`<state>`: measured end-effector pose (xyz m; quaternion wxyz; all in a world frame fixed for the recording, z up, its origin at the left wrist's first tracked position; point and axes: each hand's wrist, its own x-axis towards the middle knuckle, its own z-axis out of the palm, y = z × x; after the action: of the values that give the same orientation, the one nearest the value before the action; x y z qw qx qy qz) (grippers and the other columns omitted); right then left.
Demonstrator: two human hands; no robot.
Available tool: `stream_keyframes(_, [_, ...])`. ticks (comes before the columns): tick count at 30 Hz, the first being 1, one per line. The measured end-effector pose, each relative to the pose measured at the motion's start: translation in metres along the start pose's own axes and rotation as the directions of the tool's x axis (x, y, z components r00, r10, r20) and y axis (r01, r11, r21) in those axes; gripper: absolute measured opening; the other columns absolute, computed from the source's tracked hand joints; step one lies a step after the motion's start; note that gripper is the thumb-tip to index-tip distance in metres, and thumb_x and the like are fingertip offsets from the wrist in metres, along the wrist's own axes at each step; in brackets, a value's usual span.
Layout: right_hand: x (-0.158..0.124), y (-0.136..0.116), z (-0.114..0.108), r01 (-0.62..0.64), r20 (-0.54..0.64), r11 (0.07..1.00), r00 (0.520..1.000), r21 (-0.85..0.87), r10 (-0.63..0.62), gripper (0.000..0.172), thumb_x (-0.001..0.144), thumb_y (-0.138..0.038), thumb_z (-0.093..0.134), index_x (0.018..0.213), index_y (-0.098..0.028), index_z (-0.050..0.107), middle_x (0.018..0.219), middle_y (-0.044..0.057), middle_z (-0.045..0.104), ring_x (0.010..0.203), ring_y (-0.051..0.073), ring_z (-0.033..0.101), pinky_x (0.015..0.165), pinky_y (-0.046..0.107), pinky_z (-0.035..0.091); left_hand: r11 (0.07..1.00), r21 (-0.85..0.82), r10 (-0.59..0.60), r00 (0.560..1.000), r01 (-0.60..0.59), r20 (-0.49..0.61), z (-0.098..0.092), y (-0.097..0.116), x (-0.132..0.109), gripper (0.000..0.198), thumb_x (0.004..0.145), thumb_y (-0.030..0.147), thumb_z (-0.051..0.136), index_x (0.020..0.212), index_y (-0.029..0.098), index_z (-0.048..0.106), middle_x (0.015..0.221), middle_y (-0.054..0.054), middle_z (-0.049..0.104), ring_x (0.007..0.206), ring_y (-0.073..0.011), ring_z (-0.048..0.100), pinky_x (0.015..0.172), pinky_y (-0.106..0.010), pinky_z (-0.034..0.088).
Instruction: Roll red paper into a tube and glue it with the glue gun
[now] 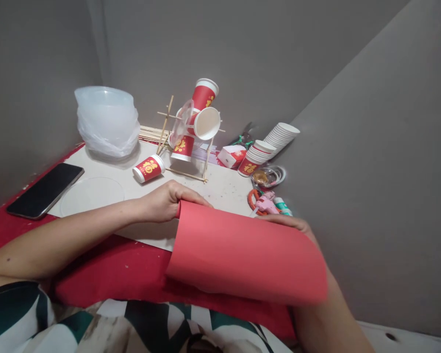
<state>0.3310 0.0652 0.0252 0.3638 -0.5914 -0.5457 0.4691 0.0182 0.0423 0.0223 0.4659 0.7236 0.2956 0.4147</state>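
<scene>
A sheet of red paper (pixel 242 255) curves over toward me between my two hands, above the near edge of the table. My left hand (pixel 171 201) grips its left far edge, thumb side up, with the fingertips hidden behind the sheet. Along the far right edge lies my right hand (pixel 288 223), closed on the paper, and most of its palm is behind the sheet. Just beyond stands a stick frame (pixel 185 174) carrying several red and white paper cups (pixel 205 93). One more paper cup (pixel 149 168) lies on its side in front of the frame.
Stacked plastic bowls (pixel 108 122) stand at the back left, near a phone (pixel 46 190). A clear round disc (pixel 91 196) lies on the white board (pixel 228 189). Stacked cups (pixel 257 157), a pink glue gun (pixel 267 203) and orange-handled scissors (pixel 253 198) are at the right by the wall.
</scene>
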Motion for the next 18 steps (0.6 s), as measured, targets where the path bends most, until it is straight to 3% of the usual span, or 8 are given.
stream_keyframes(2, [-0.008,0.000,0.001,-0.032,0.019,0.996,0.999,0.089,0.030,0.018,0.048,-0.024,0.076,0.065,-0.028,0.082,0.082,0.003,0.079,0.079,0.024,0.073,0.073,0.030,0.059,0.999,-0.025,-0.044,0.999,0.044,0.007,-0.001,0.003,0.000,0.018,0.080,0.023,0.076,0.096,0.020,0.082,0.101,-0.010,0.080,0.093,-0.0229,0.076,0.079,-0.027,0.059])
stream_keyframes(7, [-0.021,-0.009,0.007,0.044,0.041,0.990,0.998,0.131,-0.050,0.020,0.049,-0.023,0.076,0.067,-0.029,0.083,0.083,0.003,0.079,0.083,0.023,0.074,0.079,0.029,0.059,0.971,-0.133,-0.196,0.980,0.199,0.037,-0.001,0.006,0.002,0.013,0.079,0.025,0.074,0.086,0.017,0.080,0.086,-0.007,0.079,0.078,-0.0187,0.073,0.068,-0.026,0.056])
stream_keyframes(10, [-0.024,-0.012,0.010,0.081,0.007,0.988,0.997,0.128,-0.082,0.019,0.051,-0.023,0.077,0.068,-0.029,0.083,0.085,0.004,0.080,0.088,0.026,0.074,0.080,0.033,0.060,0.947,-0.190,-0.262,0.965,0.259,0.011,0.000,0.003,0.003,0.004,0.072,0.018,0.074,0.068,0.016,0.072,0.065,0.000,0.068,0.060,-0.0122,0.062,0.058,-0.023,0.049])
stream_keyframes(13, [-0.027,-0.014,0.012,0.113,-0.002,0.985,0.994,0.128,-0.113,0.020,0.056,-0.023,0.075,0.072,-0.029,0.084,0.089,0.003,0.080,0.095,0.028,0.074,0.087,0.035,0.060,0.904,-0.283,-0.339,0.941,0.321,-0.013,0.003,0.001,0.002,0.013,0.067,0.013,0.073,0.058,0.016,0.064,0.055,0.003,0.058,0.052,-0.0092,0.051,0.053,-0.022,0.043])
stream_keyframes(18, [-0.023,-0.013,0.015,0.015,0.097,0.974,0.995,0.226,-0.038,0.019,0.057,-0.017,0.075,0.072,-0.025,0.083,0.077,0.001,0.078,0.077,0.023,0.073,0.075,0.030,0.060,0.825,-0.379,-0.470,0.882,0.420,-0.046,0.008,0.006,0.003,0.014,0.071,0.017,0.071,0.059,0.016,0.064,0.053,0.002,0.059,0.050,-0.0099,0.052,0.052,-0.023,0.043])
